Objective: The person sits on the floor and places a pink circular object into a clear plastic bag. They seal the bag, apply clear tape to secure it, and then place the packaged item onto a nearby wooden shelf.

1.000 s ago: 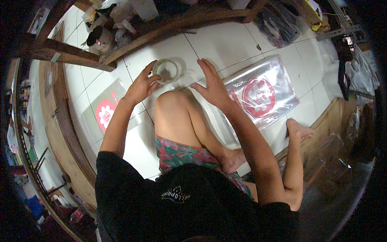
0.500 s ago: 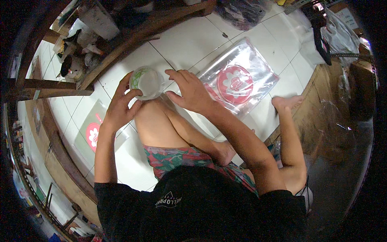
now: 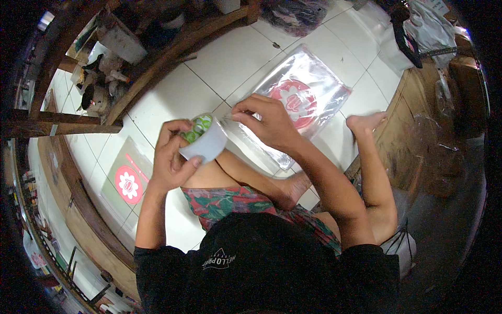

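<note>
My left hand [image 3: 175, 159] is wrapped round a wide roll of clear tape [image 3: 208, 144], thumb at the near side and fingers at the far side. The roll is tilted, so its whitish outer face and green-patterned core both show. To the right of it, my right hand [image 3: 269, 123] has its fingertips closed in a pinch. A faint clear strip, the tape's loose end, appears between the roll and these fingertips. Beyond my right hand lies a stack of shiny clear plastic bags [image 3: 327, 73] with a round pink flower print.
A flat greenish sheet [image 3: 112, 180] with a pink flower print lies on the tiled floor [image 3: 201, 78] at left. A wooden frame [image 3: 157, 78] and cluttered shelf stand far left. A dark plastic bundle [image 3: 293, 15] lies at the back; a wooden board [image 3: 408, 136] borders the right.
The tape roll has been tilted and brought nearer and to the right by my left hand. My right hand's spread fingers have closed into a pinch. The head view has shifted slightly.
</note>
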Demonstrator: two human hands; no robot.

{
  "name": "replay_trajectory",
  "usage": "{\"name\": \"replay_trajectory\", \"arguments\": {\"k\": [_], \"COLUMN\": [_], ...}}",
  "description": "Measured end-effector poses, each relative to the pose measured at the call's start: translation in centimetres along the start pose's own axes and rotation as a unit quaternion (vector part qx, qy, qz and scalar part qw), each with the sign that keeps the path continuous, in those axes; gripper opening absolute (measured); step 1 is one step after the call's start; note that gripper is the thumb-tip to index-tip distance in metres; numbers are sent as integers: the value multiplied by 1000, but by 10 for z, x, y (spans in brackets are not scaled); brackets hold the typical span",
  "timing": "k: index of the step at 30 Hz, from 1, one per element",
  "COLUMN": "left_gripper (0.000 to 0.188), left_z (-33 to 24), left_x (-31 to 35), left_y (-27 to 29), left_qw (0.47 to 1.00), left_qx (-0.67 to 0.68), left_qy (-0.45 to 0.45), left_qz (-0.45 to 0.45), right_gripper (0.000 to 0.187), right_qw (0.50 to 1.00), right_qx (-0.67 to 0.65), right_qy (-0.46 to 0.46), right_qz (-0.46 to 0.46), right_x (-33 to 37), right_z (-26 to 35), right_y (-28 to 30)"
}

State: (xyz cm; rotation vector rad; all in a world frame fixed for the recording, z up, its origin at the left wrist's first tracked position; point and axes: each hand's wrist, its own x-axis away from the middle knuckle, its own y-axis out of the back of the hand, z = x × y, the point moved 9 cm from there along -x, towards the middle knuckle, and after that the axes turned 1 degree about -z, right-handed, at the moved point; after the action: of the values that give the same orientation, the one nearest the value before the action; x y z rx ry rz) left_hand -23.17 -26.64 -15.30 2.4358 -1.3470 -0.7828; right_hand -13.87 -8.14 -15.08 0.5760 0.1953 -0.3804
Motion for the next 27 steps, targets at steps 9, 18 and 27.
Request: {"name": "replay_trajectory", "arguments": {"k": [9,18,27], "left_gripper": [41,51,44], "left_z": [-68,-114,-132], "left_x": [-25,-29,-37], "left_y": [-34,-83,-87], "left_qw": [993,926,922], "left_qx": [-92,-180,87], "left_qy": [20,87,21], "left_qz": [68,321,376], "right_gripper": [10,20,34], "right_qw": [992,955,947], "right_qx": [101,285,317], "right_qy": [-8,29,43], "right_qz": [71,81,-5], "right_x": [38,70,62], "right_z": [67,152,198], "right_y": [92,131,153]}}
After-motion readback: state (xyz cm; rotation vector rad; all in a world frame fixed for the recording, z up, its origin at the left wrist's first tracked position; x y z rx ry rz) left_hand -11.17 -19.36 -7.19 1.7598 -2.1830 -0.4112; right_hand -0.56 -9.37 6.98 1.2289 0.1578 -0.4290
